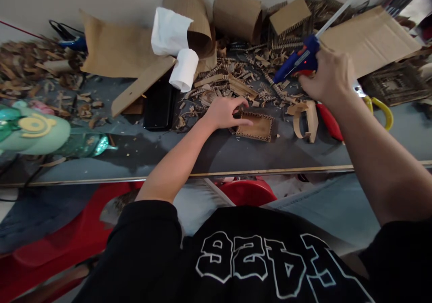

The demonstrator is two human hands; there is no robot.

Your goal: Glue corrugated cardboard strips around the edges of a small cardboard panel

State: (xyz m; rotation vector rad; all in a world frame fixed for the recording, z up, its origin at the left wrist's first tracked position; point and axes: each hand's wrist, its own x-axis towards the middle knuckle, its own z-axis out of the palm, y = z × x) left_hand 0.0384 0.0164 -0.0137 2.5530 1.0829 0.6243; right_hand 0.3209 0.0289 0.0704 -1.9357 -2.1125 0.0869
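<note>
My right hand point(332, 73) is wrapped round the handle of a blue hot glue gun point(299, 60) with a small red light lit on its body. A long pale glue stick point(344, 8) juts from its back, and the nozzle points down to the left. My left hand point(224, 112) is at the left end of a small shallow cardboard box point(258, 127) with corrugated rims, lying on the table. Its thumb reaches over the box and the index finger curves past the far corner, with a gap between them. Whether the thumb touches the box is unclear.
Cardboard scraps point(232, 84) cover the table's middle. Behind stand cardboard rolls point(238, 15) and a tissue roll point(184, 70). A black phone point(158, 107) lies left, near a green bottle point(83, 144). Yellow-handled scissors point(388, 114) and a bent cardboard piece point(308, 120) lie right.
</note>
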